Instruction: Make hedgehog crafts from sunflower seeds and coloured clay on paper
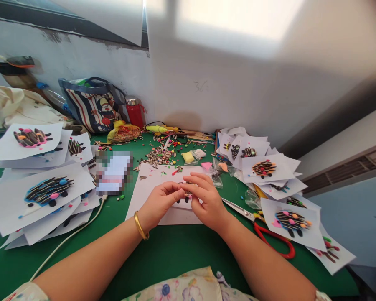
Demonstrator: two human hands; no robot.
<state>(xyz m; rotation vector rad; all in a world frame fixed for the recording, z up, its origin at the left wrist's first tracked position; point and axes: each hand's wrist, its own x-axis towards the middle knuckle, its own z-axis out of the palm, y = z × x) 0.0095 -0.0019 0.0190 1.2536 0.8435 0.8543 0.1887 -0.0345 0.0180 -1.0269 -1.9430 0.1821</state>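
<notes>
My left hand (164,202), with a gold bangle at the wrist, is closed in a pinch over a white sheet of paper (144,198). Whatever lies between its thumb and index finger is too small and covered to make out. My right hand (207,198) reaches in from the other side, its fingers stretched and apart, fingertips touching near the left fingertips. Under both hands a small dark seed picture (184,200) with black feet shows only in part. Loose sunflower seeds (159,156) and coloured clay bits lie just beyond the paper.
Stacks of finished seed hedgehog pictures stand at left (72,179) and right (288,161). Red-handled scissors (274,240) lie right of the paper. A phone (114,171) with a white cable lies left. Clay packets (188,156), a striped bag (92,104) and a red flask (134,113) are behind.
</notes>
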